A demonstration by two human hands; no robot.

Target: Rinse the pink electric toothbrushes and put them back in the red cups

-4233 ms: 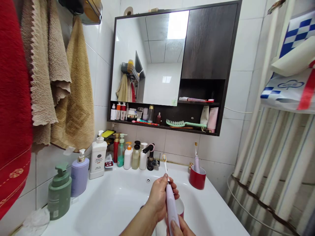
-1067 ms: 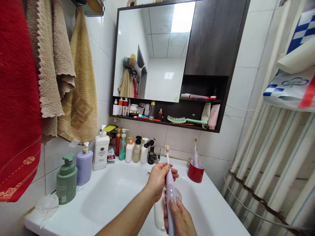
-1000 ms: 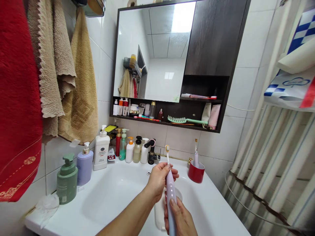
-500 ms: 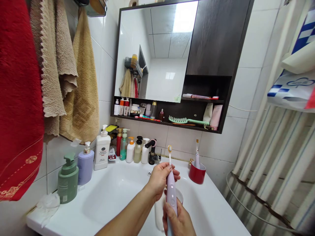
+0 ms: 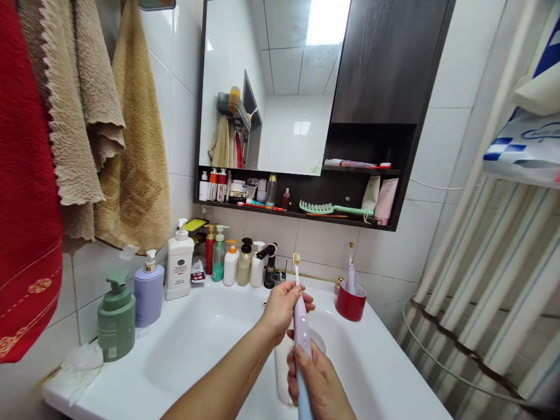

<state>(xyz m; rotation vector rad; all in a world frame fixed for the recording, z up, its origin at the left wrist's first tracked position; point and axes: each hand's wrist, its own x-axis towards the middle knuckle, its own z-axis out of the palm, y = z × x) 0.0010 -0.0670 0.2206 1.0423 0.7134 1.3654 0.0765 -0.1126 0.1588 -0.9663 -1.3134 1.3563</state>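
Observation:
A pale lilac electric toothbrush (image 5: 302,326) is held upright over the white sink (image 5: 188,326), its bristle head (image 5: 297,258) at the top. My right hand (image 5: 321,373) wraps round the lower handle, thumb on the front. My left hand (image 5: 282,306) pinches the toothbrush near the neck, where the brush head meets the handle. Behind my hands, partly hidden, lie a whitish elongated object (image 5: 282,373) and a round clear-rimmed container (image 5: 318,338) in the basin. A second electric toothbrush (image 5: 350,277) stands in a red cup (image 5: 351,304) on the sink's right back corner.
Several pump bottles (image 5: 231,265) line the back rim beside a black faucet (image 5: 270,268). On the left are a purple bottle (image 5: 149,294) and a green bottle (image 5: 116,321). A mirror cabinet (image 5: 371,64) hangs above. Towels (image 5: 135,134) hang left; a radiator (image 5: 472,280) stands right.
The view has shifted slightly, and the toothbrush with both hands sits a little further left in it. Both hands keep their hold on the toothbrush.

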